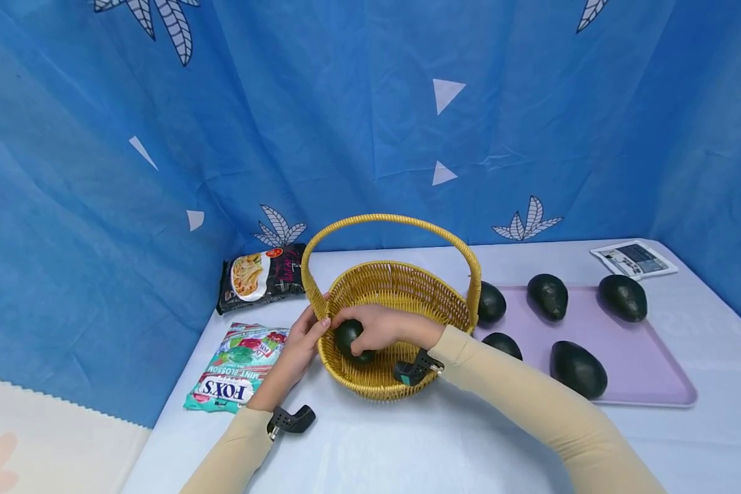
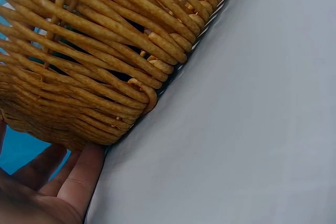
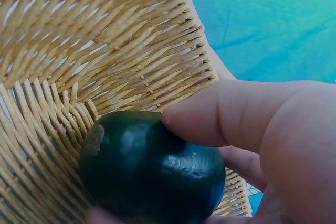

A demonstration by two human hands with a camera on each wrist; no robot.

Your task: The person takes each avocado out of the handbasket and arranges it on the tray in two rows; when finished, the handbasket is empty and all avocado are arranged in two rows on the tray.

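Note:
A yellow wicker basket (image 1: 383,392) with a tall arched handle stands on the table. My left hand (image 1: 301,337) holds its left side, thumb at the rim near the handle's foot. In the left wrist view, that hand's fingers (image 2: 84,174) lie against the outside of the weave. My right hand (image 1: 379,326) reaches over the rim and grips a dark green avocado (image 1: 347,336) inside, at the left. Seen from the right wrist, the thumb (image 3: 197,116) presses on the avocado (image 3: 147,163), which has a pale brown patch. Part of the fingers is hidden behind it.
Right of the basket lies a pale purple tray (image 1: 630,350) with several dark avocados (image 1: 578,369). A FOX'S candy bag (image 1: 231,370) and a black food packet (image 1: 268,278) lie at the left. A white-and-dark flat packet (image 1: 634,259) is at the back right, before a blue curtain (image 1: 370,123).

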